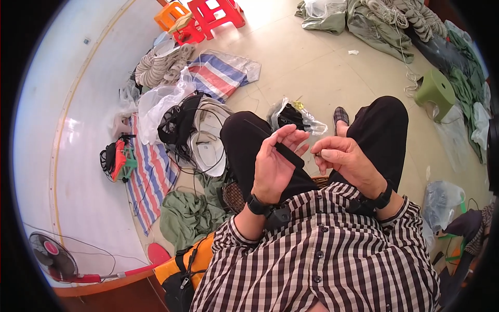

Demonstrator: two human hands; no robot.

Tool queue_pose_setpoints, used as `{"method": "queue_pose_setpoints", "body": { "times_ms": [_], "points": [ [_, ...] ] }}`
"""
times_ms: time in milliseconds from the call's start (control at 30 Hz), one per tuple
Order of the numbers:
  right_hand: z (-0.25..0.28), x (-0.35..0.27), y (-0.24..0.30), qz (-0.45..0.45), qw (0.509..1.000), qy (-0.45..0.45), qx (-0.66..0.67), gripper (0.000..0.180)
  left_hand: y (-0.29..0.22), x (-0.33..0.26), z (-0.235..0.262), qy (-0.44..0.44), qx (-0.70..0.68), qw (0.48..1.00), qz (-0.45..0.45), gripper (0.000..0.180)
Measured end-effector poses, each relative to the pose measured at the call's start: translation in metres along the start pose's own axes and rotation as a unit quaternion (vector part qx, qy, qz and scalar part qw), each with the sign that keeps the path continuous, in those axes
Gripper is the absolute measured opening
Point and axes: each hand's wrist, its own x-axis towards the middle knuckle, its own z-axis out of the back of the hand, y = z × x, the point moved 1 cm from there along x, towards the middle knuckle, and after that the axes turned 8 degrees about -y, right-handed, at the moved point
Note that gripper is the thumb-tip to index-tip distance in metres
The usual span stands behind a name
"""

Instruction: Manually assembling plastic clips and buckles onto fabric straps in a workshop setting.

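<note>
Two hands, cluttered tiled floor, white wall

Setting: indoor room, makeshift workroom or store

Tiled floor, white wall. Coiled rope heaped at left, more at upper right. Green cloth bunched; striped plastic sheet spread out beside it. Low seating: red stool, green stool. Fan near wall. Reads as working or storage space; within a home or small workshop, cannot tell which.
</note>
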Motion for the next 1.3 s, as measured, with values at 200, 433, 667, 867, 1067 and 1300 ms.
{"method": "queue_pose_setpoints", "body": {
  "times_ms": [200, 433, 667, 867, 1067, 1300],
  "points": [
    [0.003, 0.004, -0.008, -0.032, 0.999, 0.025, 0.011, 0.017, 0.004, 0.001, 0.000, -0.017, 0.049, 0.997, -0.048, 0.037],
    [-0.006, 0.003, -0.006, -0.096, 0.994, 0.018, -0.045, 0.019, 0.008, 0.001, -0.007, -0.031, 0.169, 0.973, -0.153, 0.038],
    [-0.003, 0.007, -0.005, -0.060, 0.997, -0.005, -0.041, 0.016, 0.012, -0.001, -0.010, 0.017, 0.266, 0.943, -0.197, 0.037],
    [0.007, -0.002, 0.006, 0.479, 0.729, -0.126, -0.472, 0.023, 0.000, -0.018, 0.009, 0.050, 0.364, 0.926, -0.092, 0.031],
    [-0.018, -0.025, 0.024, 0.656, 0.540, 0.015, -0.526, 0.032, -0.027, -0.015, 0.022, 0.022, 0.190, 0.982, 0.007, 0.026],
    [-0.016, -0.021, 0.018, 0.642, 0.544, 0.030, -0.539, 0.033, -0.026, -0.047, -0.010, 0.136, 0.367, 0.914, 0.110, 0.029]
  ]
}}
